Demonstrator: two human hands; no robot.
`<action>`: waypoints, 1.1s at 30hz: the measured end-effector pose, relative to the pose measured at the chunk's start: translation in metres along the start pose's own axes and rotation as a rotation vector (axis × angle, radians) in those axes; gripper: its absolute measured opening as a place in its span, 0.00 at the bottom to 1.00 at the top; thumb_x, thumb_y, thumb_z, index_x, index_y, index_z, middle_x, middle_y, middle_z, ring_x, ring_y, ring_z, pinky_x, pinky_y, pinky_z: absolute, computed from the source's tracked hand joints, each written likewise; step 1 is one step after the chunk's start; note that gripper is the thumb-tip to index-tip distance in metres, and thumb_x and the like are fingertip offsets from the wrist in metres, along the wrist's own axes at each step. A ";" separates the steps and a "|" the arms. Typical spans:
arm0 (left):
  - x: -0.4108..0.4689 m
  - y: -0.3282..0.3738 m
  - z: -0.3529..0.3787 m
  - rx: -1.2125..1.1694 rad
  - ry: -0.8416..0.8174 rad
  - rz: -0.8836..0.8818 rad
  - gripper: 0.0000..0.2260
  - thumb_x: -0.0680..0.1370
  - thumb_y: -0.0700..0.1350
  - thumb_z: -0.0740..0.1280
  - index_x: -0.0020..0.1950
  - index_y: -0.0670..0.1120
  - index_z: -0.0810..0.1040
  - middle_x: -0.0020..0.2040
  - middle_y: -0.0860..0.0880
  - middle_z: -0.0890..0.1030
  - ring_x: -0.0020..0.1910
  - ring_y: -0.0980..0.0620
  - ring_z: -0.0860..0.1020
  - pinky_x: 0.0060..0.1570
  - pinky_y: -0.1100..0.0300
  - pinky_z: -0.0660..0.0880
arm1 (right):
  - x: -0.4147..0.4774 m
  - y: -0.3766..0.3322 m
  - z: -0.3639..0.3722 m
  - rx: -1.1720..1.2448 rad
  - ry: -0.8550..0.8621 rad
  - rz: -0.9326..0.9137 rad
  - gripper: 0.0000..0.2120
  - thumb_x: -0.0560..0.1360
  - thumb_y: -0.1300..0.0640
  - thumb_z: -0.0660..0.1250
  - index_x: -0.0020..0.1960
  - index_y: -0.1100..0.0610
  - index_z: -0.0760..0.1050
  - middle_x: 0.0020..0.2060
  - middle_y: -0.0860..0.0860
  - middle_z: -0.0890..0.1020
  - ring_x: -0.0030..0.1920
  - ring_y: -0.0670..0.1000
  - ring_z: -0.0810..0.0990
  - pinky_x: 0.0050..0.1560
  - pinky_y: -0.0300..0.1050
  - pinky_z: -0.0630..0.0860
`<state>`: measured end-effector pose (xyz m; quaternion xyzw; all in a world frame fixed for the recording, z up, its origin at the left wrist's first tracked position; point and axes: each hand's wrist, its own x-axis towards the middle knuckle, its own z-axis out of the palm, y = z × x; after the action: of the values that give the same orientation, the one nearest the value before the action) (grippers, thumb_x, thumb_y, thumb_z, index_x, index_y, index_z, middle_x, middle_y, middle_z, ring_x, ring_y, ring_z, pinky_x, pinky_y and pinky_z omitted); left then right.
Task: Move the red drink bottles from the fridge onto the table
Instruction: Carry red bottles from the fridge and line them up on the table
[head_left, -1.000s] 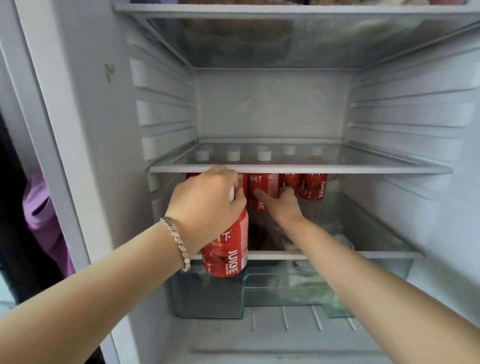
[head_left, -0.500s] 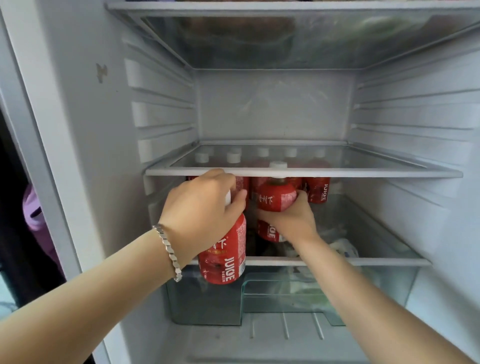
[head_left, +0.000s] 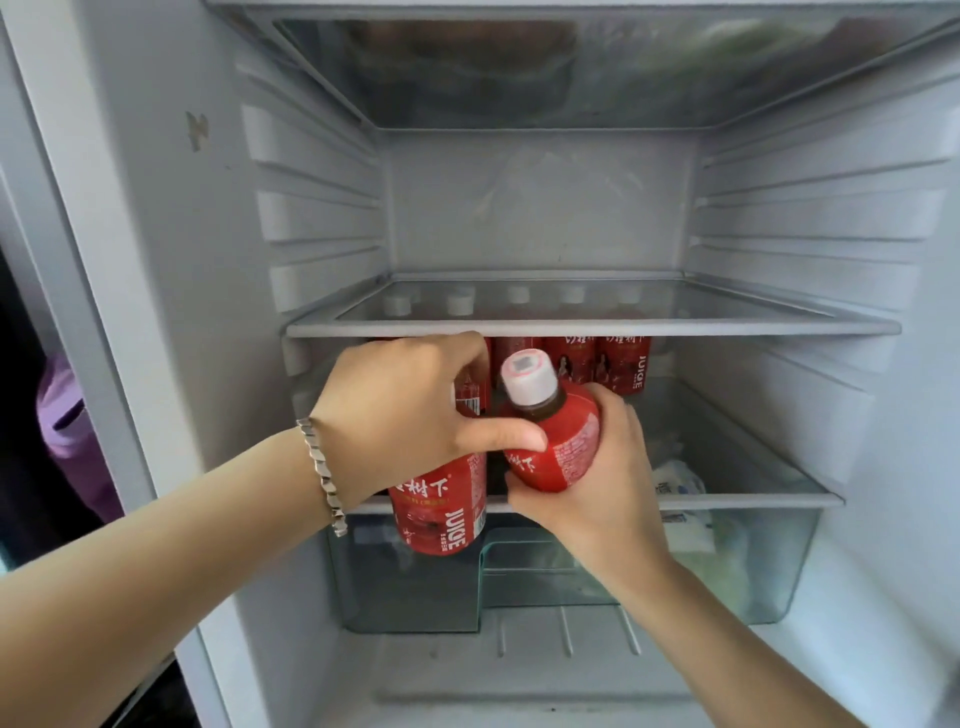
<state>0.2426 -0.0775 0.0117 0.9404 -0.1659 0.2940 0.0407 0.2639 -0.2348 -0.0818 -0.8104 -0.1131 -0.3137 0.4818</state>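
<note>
I look into an open fridge. My left hand (head_left: 400, 415), with a metal bracelet, grips the top of a red juice bottle (head_left: 441, 509) that hangs upright in front of the lower shelf. My right hand (head_left: 608, 478) holds a second red bottle (head_left: 561, 441) from below, tilted toward me, its white cap showing. My left thumb rests against that second bottle. Several more red bottles (head_left: 618, 364) stand in a row at the back, under the glass shelf (head_left: 592, 327).
A clear crisper drawer (head_left: 774, 566) with bagged items sits below the bottles. The glass shelf hangs low over the bottle caps. The fridge's left wall (head_left: 171, 312) and a dark gap with purple cloth (head_left: 67, 436) lie to the left.
My right hand has pulled its bottle forward and out from under the glass shelf, tilting the cap toward me. My left hand with its bottle has stayed nearly in place.
</note>
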 end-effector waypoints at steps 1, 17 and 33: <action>-0.002 -0.001 0.002 -0.014 0.048 0.027 0.42 0.52 0.82 0.50 0.49 0.54 0.75 0.34 0.58 0.76 0.35 0.56 0.75 0.32 0.65 0.66 | 0.000 -0.003 0.000 -0.037 -0.025 -0.034 0.43 0.53 0.53 0.79 0.65 0.52 0.66 0.54 0.46 0.69 0.57 0.48 0.72 0.54 0.42 0.72; -0.030 -0.014 -0.026 -0.105 -0.485 -0.065 0.20 0.63 0.71 0.63 0.45 0.59 0.72 0.37 0.61 0.75 0.34 0.63 0.74 0.32 0.70 0.70 | -0.021 -0.027 0.005 0.007 -0.566 -0.113 0.37 0.56 0.56 0.81 0.50 0.35 0.61 0.53 0.42 0.69 0.50 0.43 0.76 0.49 0.35 0.78; -0.049 -0.023 -0.014 0.020 -0.276 -0.199 0.19 0.70 0.71 0.57 0.33 0.56 0.66 0.32 0.60 0.69 0.30 0.62 0.68 0.31 0.69 0.61 | 0.099 0.016 0.098 0.133 -0.511 0.476 0.39 0.66 0.43 0.74 0.70 0.60 0.64 0.66 0.54 0.73 0.65 0.55 0.73 0.66 0.49 0.70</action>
<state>0.2047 -0.0390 -0.0041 0.9840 -0.0731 0.1581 0.0370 0.3878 -0.1709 -0.0648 -0.8332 -0.0578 0.0282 0.5492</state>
